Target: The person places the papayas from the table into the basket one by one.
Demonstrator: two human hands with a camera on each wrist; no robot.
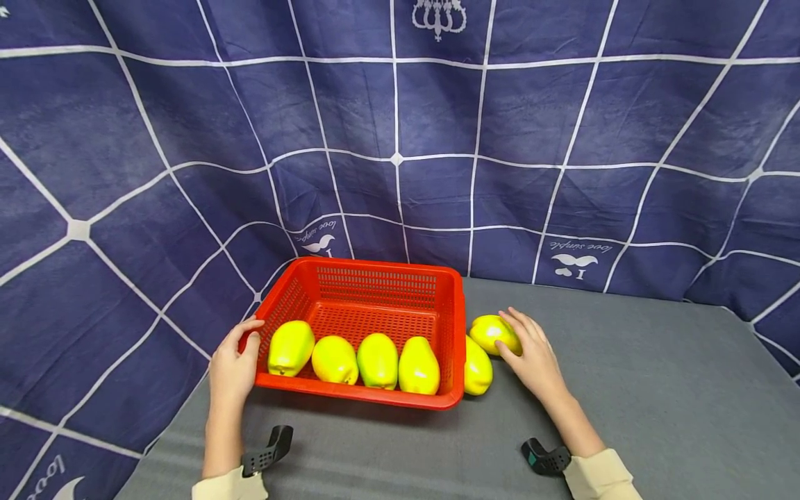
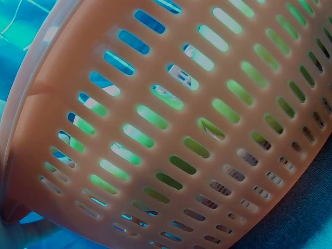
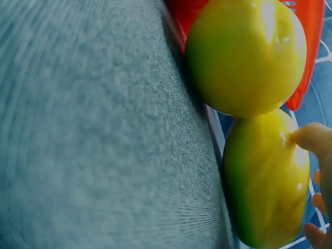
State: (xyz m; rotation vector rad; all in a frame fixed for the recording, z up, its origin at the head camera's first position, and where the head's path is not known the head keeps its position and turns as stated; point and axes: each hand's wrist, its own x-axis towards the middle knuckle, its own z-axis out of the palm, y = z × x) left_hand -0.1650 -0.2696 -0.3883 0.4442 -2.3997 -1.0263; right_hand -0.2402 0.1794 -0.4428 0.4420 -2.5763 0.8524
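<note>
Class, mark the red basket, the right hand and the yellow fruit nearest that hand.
Red basket (image 1: 376,286): head view, inner back wall.
Right hand (image 1: 533,357): head view, back of hand.
Yellow fruit (image 3: 264,181): right wrist view, its side.

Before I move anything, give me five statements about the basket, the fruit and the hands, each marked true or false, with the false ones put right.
1. Four glossy yellow-green oval fruits lie in the red plastic basket. True.
2. Those four sit along the basket's far wall. False: they sit along its near side.
3. Two loose fruits lie outside the basket, on its right. True.
4. The left hand touches a loose fruit. False: it is at the basket's left end.
5. The right hand touches the farther loose fruit. True.
</note>
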